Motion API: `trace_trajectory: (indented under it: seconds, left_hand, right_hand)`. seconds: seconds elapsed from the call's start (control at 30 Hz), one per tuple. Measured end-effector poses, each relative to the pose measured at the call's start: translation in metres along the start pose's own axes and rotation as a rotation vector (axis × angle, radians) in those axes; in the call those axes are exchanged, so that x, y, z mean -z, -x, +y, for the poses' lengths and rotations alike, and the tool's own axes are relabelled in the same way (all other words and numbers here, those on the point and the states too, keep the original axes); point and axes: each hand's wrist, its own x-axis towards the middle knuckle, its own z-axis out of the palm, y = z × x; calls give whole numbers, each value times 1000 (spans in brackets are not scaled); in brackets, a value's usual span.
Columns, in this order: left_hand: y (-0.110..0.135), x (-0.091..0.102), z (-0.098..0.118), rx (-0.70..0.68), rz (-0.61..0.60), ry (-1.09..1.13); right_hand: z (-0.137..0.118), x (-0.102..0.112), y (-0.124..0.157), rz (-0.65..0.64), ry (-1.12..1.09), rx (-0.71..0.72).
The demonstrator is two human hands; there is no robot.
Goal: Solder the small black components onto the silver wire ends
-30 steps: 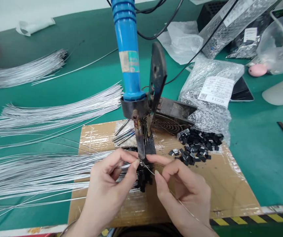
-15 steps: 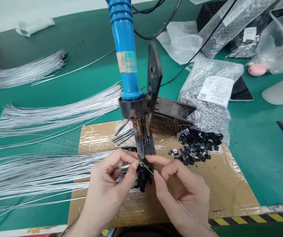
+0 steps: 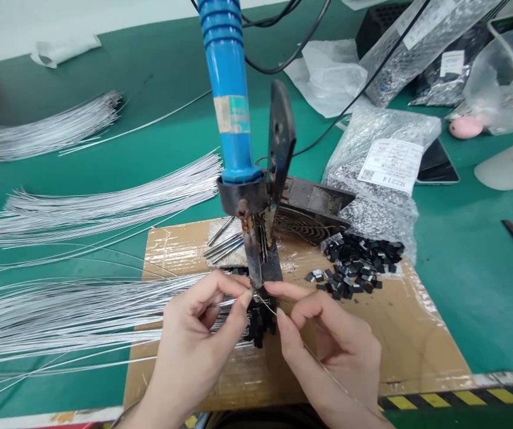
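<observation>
A soldering iron with a blue handle (image 3: 227, 77) points down in a dark metal stand (image 3: 282, 137). Right at its tip, my left hand (image 3: 205, 336) has thumb and index finger pinched; the tiny piece between them is hidden. From the other side, my right hand (image 3: 334, 345) is closed on a thin solder wire (image 3: 267, 305), whose end reaches the tip and whose tail runs back across the palm. Under the fingertips, several small black pieces (image 3: 256, 330) lie at the ends of grey wires (image 3: 81, 313).
Cardboard (image 3: 399, 345) covers the green bench (image 3: 475, 250). Loose black pieces (image 3: 358, 265) lie to the right, near a fan (image 3: 312, 220) and a labelled bubble-wrap bag (image 3: 390, 161). More wire bundles (image 3: 104, 199) lie to the left. A black cable (image 3: 350, 107) crosses behind.
My right thumb has shifted slightly up and left along the solder wire, nearer the iron's tip. My left hand holds almost the same place.
</observation>
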Motion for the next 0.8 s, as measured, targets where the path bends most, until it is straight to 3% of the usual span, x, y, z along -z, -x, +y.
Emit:
trace_trajectory:
  seconds: [0.3,0.8]
  left_hand:
    - [1,0,-4,-2,11,8]
    - [2,0,-3,-39,-2,-1]
  right_hand:
    - [0,3,-1,-51,-34,-1]
    - [2,0,0,2,-3,61]
